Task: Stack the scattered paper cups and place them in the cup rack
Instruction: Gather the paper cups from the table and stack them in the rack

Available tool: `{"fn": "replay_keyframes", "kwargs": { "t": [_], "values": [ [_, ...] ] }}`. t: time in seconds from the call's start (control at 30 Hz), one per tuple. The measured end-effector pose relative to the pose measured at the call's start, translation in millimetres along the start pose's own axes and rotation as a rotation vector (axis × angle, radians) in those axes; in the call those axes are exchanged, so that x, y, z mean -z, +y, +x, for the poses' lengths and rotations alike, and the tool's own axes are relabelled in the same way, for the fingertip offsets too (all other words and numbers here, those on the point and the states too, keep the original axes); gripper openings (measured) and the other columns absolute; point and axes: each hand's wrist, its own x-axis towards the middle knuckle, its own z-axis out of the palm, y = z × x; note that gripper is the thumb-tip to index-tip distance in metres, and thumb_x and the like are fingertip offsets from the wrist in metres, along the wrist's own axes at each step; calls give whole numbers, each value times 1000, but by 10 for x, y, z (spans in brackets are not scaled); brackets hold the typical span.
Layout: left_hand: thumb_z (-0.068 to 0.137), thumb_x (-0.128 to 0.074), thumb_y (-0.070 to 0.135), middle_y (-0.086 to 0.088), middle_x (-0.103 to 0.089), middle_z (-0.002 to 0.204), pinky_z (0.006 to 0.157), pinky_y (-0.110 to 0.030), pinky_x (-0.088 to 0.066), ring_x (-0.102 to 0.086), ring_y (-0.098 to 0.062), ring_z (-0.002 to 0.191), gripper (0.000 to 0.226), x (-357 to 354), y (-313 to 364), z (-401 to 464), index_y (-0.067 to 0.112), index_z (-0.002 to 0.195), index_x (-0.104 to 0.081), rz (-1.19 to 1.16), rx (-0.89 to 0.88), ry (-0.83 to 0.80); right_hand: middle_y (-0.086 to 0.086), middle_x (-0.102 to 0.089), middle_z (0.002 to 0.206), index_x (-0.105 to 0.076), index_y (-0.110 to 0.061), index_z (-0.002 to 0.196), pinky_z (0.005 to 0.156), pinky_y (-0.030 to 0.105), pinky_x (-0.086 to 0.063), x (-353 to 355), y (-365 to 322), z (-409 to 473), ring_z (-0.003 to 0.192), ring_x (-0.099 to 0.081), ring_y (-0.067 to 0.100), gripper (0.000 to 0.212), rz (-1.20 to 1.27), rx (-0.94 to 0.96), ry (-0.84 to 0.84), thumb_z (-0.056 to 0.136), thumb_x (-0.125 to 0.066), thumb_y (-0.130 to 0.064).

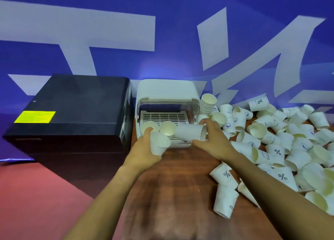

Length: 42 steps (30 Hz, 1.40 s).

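Head view: wooden table [173,194] w/ white cup rack [166,95] at the far edge, lid raised, slotted tray visible inside. Black box [72,109] w/ yellow label [34,117] stands just left of the rack, touching or nearly so.

Left hand [144,149]: fingers curled round a paper cup [159,144], mouth tilted up and to the right, held at the rack's front-left edge. Grip is clamped on that cup.

Right hand [213,140]: thumb and fingers spread round a second cup [190,132] lying on its side, mouth toward the right, at the rack's front opening. Grip is closed on this cup.

Two upright cups [159,126] sit in the rack front, just behind the left hand; rims of nested cups show under one of them.

Short stack of nested cups [207,102] leans against the rack's right side. Loose cups [280,145] lie scattered in a heap over the right part of the table, most on their sides, some printed w/ "%" or "HELLO". A few lie apart, nearer the right forearm.

Bkgd: blue wall [180,31] w/ large white lettering.
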Motion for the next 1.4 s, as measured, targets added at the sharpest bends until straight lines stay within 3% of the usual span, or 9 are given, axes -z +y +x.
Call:
{"fn": "replay_keyframes", "kwargs": {
  "t": [0.07, 0.17, 0.3, 0.47, 0.63, 0.8, 1.1, 1.23, 1.4],
  "values": [
    [71, -74, 32, -3, -45, 121, 90, -31, -45, -51, -23, 109, 88, -5, 14, 36, 32, 142, -21, -17, 10, 27, -2, -36, 117, -38, -22, 125, 82, 25, -34, 45, 9, 95, 103, -39, 12, 66, 11, -5, 11, 72, -76, -31],
    [71, -74, 25, 2, -38, 113, 86, -25, -39, -47, -22, 109, 75, 15, 68, 90, 26, 134, -32, -16, -1, 71, -2, -41, 119, -37, -26, 127, 85, 27, -37, 27, 15, 202, 106, -43, 14, 70, 4, 11, -12, 69, -77, -31],
    [64, -80, 20, 3, -45, 115, 89, -35, -46, -49, -21, 110, 72, 112, 93, 250, 26, 122, -39, -24, -9, 140, 2, -45, 127, -40, -26, 131, 94, 28, -37, -75, -16, 376, 116, -45, 19, 70, -14, 44, -57, 71, -74, -35],
    [71, -79, 28, 0, -38, 130, 95, -41, -46, -48, -24, 118, 92, 153, 87, 430, 36, 142, -21, 44, 55, 176, 0, -36, 141, -34, -24, 141, 96, 19, -25, -201, -129, 578, 130, -35, 17, 77, -12, 123, -75, 76, -74, -32],
    [81, -68, 32, -3, -31, 133, 96, -41, -43, -44, -26, 121, 82, 122, 80, 597, 30, 145, -17, 5, 87, 218, -1, -36, 138, -34, -26, 141, 101, 31, -38, -356, -175, 769, 127, -38, 19, 76, -33, 164, -42, 75, -72, -30],
    [84, -63, 30, -4, -29, 136, 94, -47, -45, -48, -31, 115, 82, 43, 64, 714, 28, 148, -12, -5, 93, 233, -1, -38, 137, -37, -22, 142, 97, 31, -39, -534, -129, 918, 124, -41, 20, 75, -112, 218, -49, 75, -70, -30],
    [79, -60, 58, 1, -45, 130, 84, -48, -50, -53, -27, 110, 71, -44, -3, 910, 35, 136, -27, 71, 150, 230, -1, -39, 141, -37, -21, 141, 104, 32, -35, -713, -10, 1042, 130, -37, 20, 74, -104, 210, -113, 77, -69, -40],
    [80, -64, 44, -2, -47, 124, 82, -46, -49, -54, -30, 107, 64, -50, -53, 973, 28, 132, -31, 221, 151, 210, -3, -36, 144, -34, -22, 143, 106, 29, -30, -795, 39, 1048, 131, -35, 17, 76, -101, 184, -144, 79, -67, -47],
    [81, -63, 30, -7, -44, 132, 86, -45, -48, -50, -32, 115, 69, -124, -112, 996, 23, 139, -25, 306, 212, 101, -5, -35, 144, -32, -23, 144, 107, 27, -28, -883, 93, 1056, 132, -33, 16, 78, -82, 167, -158, 79, -68, -46]
  ]
}}
